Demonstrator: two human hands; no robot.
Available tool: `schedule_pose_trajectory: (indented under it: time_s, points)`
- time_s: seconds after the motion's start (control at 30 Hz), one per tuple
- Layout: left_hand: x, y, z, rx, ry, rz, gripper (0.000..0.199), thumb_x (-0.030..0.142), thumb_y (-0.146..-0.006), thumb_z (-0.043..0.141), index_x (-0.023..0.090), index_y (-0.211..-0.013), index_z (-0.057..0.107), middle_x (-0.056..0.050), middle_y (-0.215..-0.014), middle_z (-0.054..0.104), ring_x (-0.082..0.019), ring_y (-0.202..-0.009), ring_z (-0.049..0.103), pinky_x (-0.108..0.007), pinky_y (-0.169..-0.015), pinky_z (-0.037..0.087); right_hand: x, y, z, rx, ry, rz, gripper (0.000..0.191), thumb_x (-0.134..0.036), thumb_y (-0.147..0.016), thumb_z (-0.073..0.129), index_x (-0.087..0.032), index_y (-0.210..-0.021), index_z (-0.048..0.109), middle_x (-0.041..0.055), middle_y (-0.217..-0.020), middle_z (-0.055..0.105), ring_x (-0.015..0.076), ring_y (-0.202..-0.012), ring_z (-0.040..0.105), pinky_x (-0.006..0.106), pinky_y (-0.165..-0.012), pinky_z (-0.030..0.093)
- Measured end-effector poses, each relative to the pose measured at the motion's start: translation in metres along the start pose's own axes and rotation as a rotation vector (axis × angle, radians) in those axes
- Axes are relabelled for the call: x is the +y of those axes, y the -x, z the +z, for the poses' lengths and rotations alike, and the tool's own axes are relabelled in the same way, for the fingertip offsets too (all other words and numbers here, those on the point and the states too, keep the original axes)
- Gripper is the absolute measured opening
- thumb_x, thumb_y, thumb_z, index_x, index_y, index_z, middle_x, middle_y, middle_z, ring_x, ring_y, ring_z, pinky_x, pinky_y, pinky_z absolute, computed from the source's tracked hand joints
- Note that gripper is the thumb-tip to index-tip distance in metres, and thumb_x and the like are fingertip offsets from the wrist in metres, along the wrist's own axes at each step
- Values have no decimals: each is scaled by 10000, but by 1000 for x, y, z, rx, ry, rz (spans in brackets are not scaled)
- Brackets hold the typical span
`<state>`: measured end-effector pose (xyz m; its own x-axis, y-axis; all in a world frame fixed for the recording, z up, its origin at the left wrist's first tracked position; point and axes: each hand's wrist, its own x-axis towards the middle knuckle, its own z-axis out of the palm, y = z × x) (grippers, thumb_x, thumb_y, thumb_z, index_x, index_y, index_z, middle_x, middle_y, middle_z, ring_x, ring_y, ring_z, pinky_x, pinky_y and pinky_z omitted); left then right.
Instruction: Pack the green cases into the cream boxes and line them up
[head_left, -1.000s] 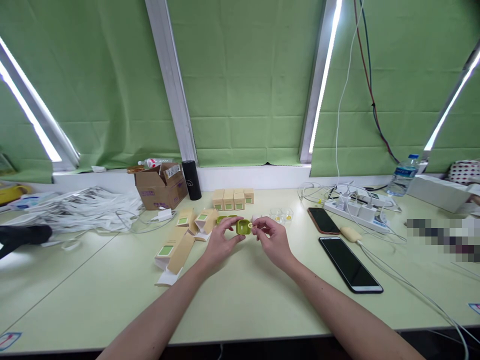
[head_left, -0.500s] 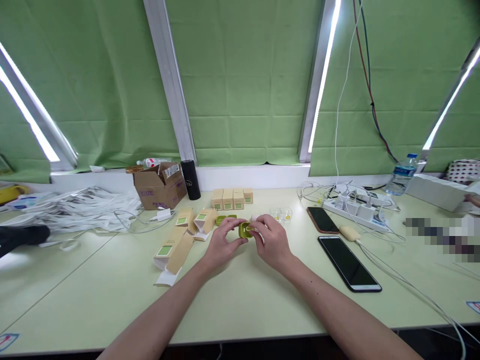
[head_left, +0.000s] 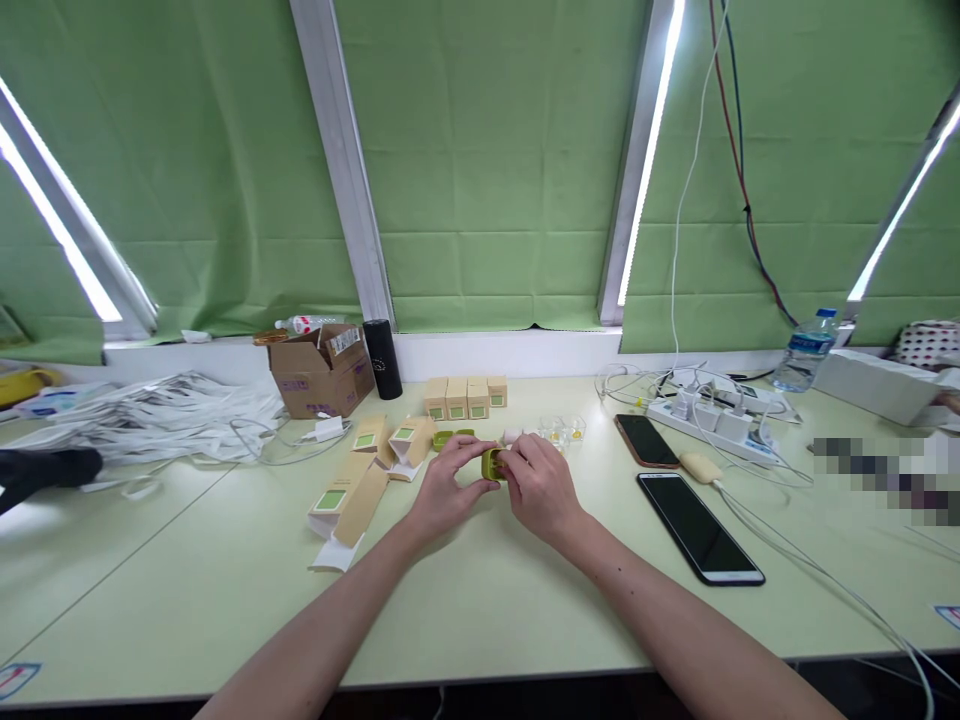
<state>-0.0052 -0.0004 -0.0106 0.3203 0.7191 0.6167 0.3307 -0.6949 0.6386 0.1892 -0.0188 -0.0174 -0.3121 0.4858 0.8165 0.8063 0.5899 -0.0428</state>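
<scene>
Between thumb and fingers, my left hand (head_left: 448,487) grips a small olive-green case (head_left: 492,464) above the table. My right hand (head_left: 541,487) is closed, with its fingertips at the right side of that case; anything pinched in them is hidden. Behind my hands lies another green case (head_left: 453,439), and a small pinkish item (head_left: 511,437) shows just past my right fingers. Clear small containers (head_left: 562,431) with yellow bits stand behind my right hand. Opened kraft boxes (head_left: 360,500) lie left of my left hand.
Several closed kraft boxes (head_left: 466,398) stand at the back, near a black cylinder (head_left: 382,360) and a cardboard carton (head_left: 321,372). Two phones (head_left: 700,527) and a power strip (head_left: 712,426) with cables lie right. A person's hand (head_left: 946,399) shows at the far right edge.
My right fingertips have closed in on the green case and now cover more of its opening. The case has tilted slightly in my left hand.
</scene>
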Motion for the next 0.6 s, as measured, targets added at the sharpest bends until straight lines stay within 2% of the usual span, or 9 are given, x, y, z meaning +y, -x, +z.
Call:
schedule_pose_trajectory:
  time_s: [0.2, 0.4, 0.6]
  points:
    - [-3, 0, -1, -9, -22, 28, 447, 234, -819, 848, 288, -1254, 760, -85, -1165, 689, -276, -1153, 660, -462, -1012, 571, 5, 1, 6, 106, -57, -81, 186, -82, -982, 531, -171, -924, 684, 57, -787, 566, 211, -744, 461, 342, -657, 351]
    - [-4, 0, -1, -3, 5, 11, 499, 265, -796, 874, 294, -1279, 749, -81, -1166, 693, -264, -1130, 681, -458, -1011, 587, 8, 2, 9, 130, -156, -130, 222, -51, -981, 510, -179, -879, 659, 54, -770, 589, 204, -734, 480, 340, -667, 380]
    - [-2, -1, -3, -25, 2, -6, 460, 309, -777, 893, 289, -1222, 781, -87, -1146, 706, -276, -1126, 679, -455, -997, 585, 11, 3, 12, 112, -259, -129, 221, -99, -1010, 506, -195, -880, 656, 49, -768, 608, 199, -729, 512, 335, -663, 401]
